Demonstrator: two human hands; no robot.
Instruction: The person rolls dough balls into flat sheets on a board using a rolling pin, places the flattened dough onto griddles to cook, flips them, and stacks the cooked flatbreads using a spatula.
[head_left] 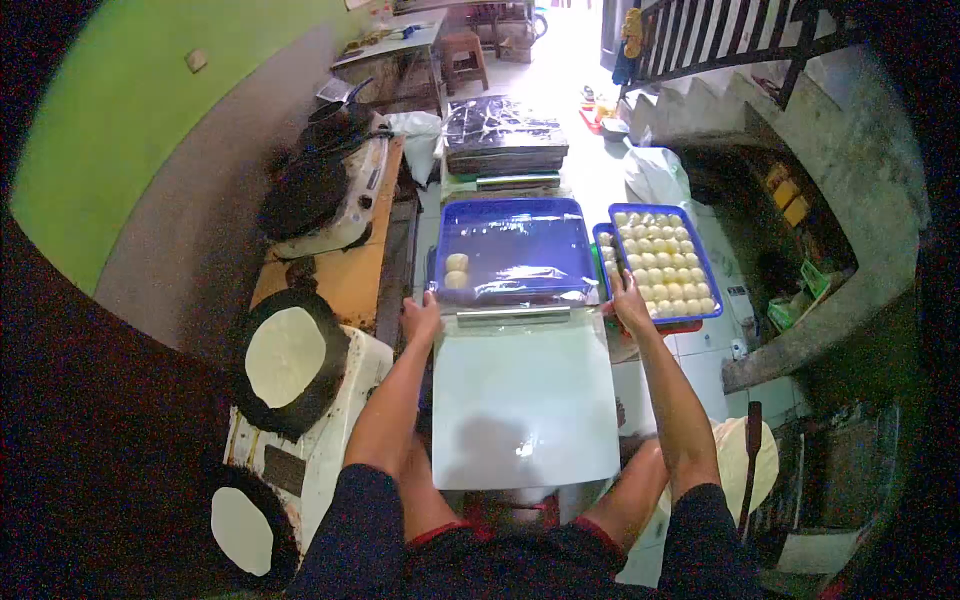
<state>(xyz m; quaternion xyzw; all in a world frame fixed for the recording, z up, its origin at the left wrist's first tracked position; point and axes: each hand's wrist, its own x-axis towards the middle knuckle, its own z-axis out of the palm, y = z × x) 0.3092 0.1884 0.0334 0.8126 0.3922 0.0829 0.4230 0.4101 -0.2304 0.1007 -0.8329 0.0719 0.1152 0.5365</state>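
My left hand (421,318) is at the near left corner of a blue tray (512,206), its fingers closed at the edge of a clear plastic sheet (535,274). The sheet stretches over the tray, shiny and wrinkled along the near side. Two pale dough balls (456,270) sit at the tray's left. My right hand (628,303) is closed at the sheet's near right corner, beside a second blue tray (716,300) filled with rows of dough balls (662,250). The fingertips of both hands are partly hidden. Between my forearms lies a smooth white board (525,400).
On the left, two dark round griddles (335,345) (285,530) carry thin pale dough sheets (285,357) (241,531). A stove (350,195) stands beyond them. A plastic-covered stack (505,135) is ahead. At right lie a stack of flat rounds (735,465) and a dark stick (752,460).
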